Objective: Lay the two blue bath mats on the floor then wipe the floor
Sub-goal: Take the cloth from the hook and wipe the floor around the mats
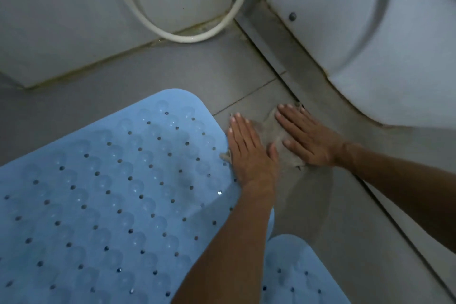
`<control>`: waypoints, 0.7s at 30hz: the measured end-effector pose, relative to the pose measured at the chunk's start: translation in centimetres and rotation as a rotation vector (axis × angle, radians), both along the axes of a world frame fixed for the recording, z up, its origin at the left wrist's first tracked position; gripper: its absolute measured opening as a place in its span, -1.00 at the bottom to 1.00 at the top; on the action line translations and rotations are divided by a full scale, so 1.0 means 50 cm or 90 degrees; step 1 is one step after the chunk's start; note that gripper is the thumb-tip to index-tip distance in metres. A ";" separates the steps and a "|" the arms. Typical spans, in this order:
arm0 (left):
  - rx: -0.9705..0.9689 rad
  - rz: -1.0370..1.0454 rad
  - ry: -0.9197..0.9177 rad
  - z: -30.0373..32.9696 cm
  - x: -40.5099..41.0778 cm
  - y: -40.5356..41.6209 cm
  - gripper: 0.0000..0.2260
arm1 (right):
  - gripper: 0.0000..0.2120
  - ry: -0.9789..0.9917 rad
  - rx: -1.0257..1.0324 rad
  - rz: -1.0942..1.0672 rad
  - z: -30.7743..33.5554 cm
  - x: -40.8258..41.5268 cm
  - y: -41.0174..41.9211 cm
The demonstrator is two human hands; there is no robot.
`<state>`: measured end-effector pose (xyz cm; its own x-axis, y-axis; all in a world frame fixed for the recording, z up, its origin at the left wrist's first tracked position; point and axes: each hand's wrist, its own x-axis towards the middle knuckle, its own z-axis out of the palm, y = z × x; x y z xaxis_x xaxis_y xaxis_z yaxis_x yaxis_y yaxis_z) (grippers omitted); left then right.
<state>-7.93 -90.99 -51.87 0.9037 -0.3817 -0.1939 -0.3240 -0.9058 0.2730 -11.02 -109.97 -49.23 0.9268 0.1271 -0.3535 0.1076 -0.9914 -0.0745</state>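
Flat and open, both palms press a grey cloth [276, 138] against the floor [172, 69]: my left hand [249, 150] covers its left part, my right hand [308, 136] its right, fingers spread, nothing clamped between them. The cloth is crumpled and dull, nearly the colour of the tiles, and it lies on the bare strip between the big blue mat [111, 192] and the white fixture [382, 44] to my right. One frayed corner of it pokes out at the mat's edge.

Both mats look laid already. The big one lies flat on the tiles to my left, pale blue, rounded at the corner, dotted with drain holes and raised bubbles. The second blue mat [296, 274] shows only partly at the bottom, just beside the first, and I cannot tell whether they overlap. So I judge the wiping is under way, with most of the open floor left to do, including the grimy joint along the wall where a white hose [197, 37] loops down.
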 end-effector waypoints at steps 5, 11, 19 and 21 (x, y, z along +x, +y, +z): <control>-0.009 -0.039 0.044 0.009 -0.159 0.007 -0.30 | -0.36 0.003 -0.009 -0.046 -0.006 -0.176 0.004; 0.001 -0.073 0.089 0.016 -0.162 -0.002 -0.26 | -0.36 0.008 0.026 -0.052 -0.014 -0.198 -0.015; 0.031 -0.076 0.059 0.003 -0.164 -0.003 -0.24 | -0.26 -0.015 0.050 -0.029 -0.015 -0.206 -0.014; 0.052 -0.083 0.053 0.001 -0.164 -0.004 -0.25 | -0.27 -0.036 0.050 -0.026 -0.015 -0.209 -0.013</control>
